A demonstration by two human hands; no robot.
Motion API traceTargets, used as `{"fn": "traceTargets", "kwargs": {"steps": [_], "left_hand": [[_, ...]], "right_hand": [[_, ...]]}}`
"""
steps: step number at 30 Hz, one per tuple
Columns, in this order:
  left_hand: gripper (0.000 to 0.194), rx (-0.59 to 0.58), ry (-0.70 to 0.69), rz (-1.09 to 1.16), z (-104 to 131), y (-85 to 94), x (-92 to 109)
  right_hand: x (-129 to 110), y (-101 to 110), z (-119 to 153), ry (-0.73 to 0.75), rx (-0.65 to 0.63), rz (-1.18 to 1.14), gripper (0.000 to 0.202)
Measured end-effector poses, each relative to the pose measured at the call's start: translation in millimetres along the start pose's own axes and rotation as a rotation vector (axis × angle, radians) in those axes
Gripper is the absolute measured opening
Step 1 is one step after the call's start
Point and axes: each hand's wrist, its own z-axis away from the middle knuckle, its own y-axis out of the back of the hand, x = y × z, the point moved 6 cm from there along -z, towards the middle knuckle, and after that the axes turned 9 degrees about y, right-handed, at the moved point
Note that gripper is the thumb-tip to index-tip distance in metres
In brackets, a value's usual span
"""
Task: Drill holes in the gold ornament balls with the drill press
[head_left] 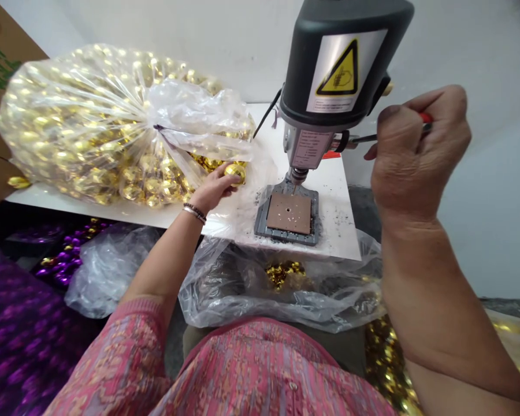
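Note:
My left hand holds a shiny gold ball by its fingertips, at the mouth of a big clear bag full of gold balls. My right hand is raised and wrapped round the red-ended lever of a small drill press. Below the drill bit lies a square brown plate with a small hole in it and light specks on top. No ball sits on the plate. The plate rests on the grey base of the press.
Dark shavings dot the white table around the base. An open clear bag with gold pieces hangs across my lap. Purple balls are at the lower left, a cardboard box at the upper left, more gold items at the lower right.

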Motion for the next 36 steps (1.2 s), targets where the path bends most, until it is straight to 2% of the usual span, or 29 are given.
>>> {"fn": "traceTargets", "kwargs": {"steps": [2,5,7,10,13,17,23,28,32,34,36], "left_hand": [[0.050,-0.172,0.069,0.226,12.1,-18.8,-4.1],[0.058,-0.358,0.120,0.341,27.6,-47.5,-9.2],[0.065,-0.424,0.133,0.333,33.3,-63.1,-12.0],[0.065,-0.459,0.158,0.317,35.9,-80.4,-12.2],[0.057,-0.446,0.185,0.279,36.0,-93.1,-6.7],[0.047,-0.352,0.154,0.144,34.5,-106.3,3.6],[0.050,-0.232,0.100,-0.002,28.8,-120.6,5.7],[0.049,-0.183,-0.038,-0.239,30.3,-123.6,14.1],[0.059,-0.159,-0.203,-0.435,33.4,-131.2,18.7],[0.064,-0.117,-0.291,-0.474,34.0,-133.4,18.3],[0.066,-0.125,-0.317,-0.458,33.3,-135.2,13.8]], "right_hand": [[0.2,-0.1,-0.4,-0.008,0.011,0.000,0.020],[-1.3,0.0,-1.4,-0.019,0.016,0.008,0.020],[-2.7,-0.6,-2.1,-0.038,0.001,0.002,0.020],[-5.7,-1.5,-2.7,-0.049,-0.018,-0.006,0.021],[-9.0,-1.3,-2.9,-0.029,-0.005,-0.003,0.022],[-10.5,-1.9,-2.6,-0.014,0.019,-0.060,0.020],[-13.4,-1.3,-3.0,0.009,0.012,-0.071,0.021],[-13.5,-1.5,-4.6,-0.074,-0.041,-0.005,0.027],[-14.3,-1.0,-4.8,-0.070,-0.024,-0.038,0.025],[-14.4,-1.2,-4.0,-0.044,-0.021,-0.049,0.023],[-13.8,-1.2,-3.1,-0.021,-0.012,-0.060,0.021]]}}
